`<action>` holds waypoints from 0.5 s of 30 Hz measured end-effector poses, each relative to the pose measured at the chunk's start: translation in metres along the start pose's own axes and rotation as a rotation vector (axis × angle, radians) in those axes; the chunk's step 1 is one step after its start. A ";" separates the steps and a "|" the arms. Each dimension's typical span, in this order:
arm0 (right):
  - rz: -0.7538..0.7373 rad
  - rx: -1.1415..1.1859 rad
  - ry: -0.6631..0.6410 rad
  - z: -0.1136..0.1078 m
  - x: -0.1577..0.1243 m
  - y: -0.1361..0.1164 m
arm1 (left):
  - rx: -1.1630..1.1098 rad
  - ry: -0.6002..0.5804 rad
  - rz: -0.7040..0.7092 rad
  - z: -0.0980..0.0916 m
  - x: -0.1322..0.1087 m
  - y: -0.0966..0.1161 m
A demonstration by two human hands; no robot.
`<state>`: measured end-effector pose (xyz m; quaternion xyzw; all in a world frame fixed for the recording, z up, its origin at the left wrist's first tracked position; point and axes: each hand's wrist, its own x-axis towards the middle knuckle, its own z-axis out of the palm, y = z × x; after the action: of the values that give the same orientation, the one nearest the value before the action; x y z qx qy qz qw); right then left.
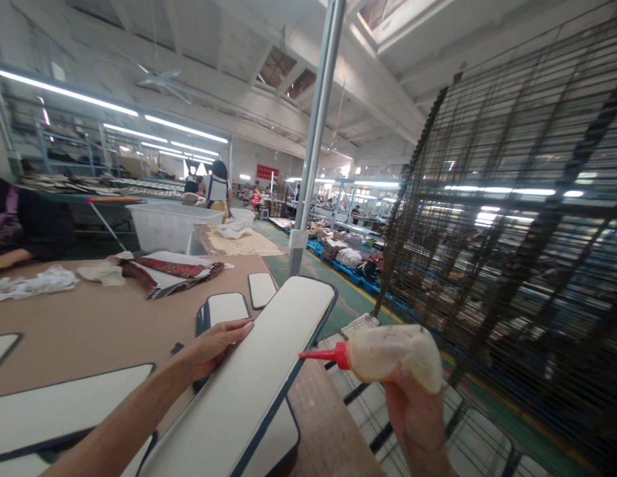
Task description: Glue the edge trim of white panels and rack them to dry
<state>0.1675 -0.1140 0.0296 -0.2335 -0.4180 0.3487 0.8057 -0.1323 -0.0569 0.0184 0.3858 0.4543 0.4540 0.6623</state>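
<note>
My left hand (pixel 221 348) grips the left edge of a long white panel (pixel 268 344) with rounded corners and a dark border, which is tilted up off the table. In my right hand (pixel 417 411) is a translucent squeeze bottle (pixel 395 354) with a red nozzle, tipped on its side. The nozzle tip is at the panel's right edge, and a thin pale line runs along the dark border there. Several similar white panels lie around it, one (pixel 79 401) at the left and a small one (pixel 262 290) beyond the held panel.
On the brown table (pixel 114 321) lie folded patterned fabric (pixel 169 268) and white cloth strips (pixel 34 283). A metal post (pixel 315 132) stands ahead. A tall wire rack (pixel 487 232) fills the right. At the left edge a co-worker's arm (pixel 14 258) rests near the table.
</note>
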 end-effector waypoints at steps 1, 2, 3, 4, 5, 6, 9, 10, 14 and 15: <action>0.006 -0.006 -0.007 0.000 -0.001 0.001 | 0.004 -0.008 0.005 0.000 0.001 0.000; 0.009 -0.011 -0.010 0.000 -0.002 0.002 | 0.007 -0.014 0.009 0.000 0.003 0.000; 0.011 -0.015 -0.011 0.000 -0.003 0.002 | 0.009 -0.018 0.013 -0.001 0.004 0.000; 0.012 -0.017 -0.012 0.000 -0.004 0.003 | 0.010 -0.021 0.017 -0.001 0.006 0.000; 0.015 -0.017 -0.013 0.000 -0.005 0.003 | 0.012 -0.021 0.022 -0.002 0.008 0.000; 0.020 -0.015 -0.013 0.000 -0.006 0.003 | 0.012 -0.017 0.027 -0.002 0.010 0.001; 0.041 0.002 -0.017 0.002 -0.009 0.003 | 0.010 -0.003 0.033 0.001 0.014 0.003; 0.047 0.011 -0.023 0.002 -0.009 0.003 | 0.009 0.006 0.030 0.002 0.015 0.005; 0.058 0.041 -0.041 0.005 -0.012 0.001 | 0.001 0.048 0.025 0.009 0.015 0.013; 0.061 0.043 -0.037 0.005 -0.012 0.001 | -0.002 0.053 0.028 0.011 0.015 0.015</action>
<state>0.1578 -0.1226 0.0256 -0.2224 -0.4181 0.3862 0.7916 -0.1234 -0.0394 0.0317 0.3794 0.4659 0.4738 0.6438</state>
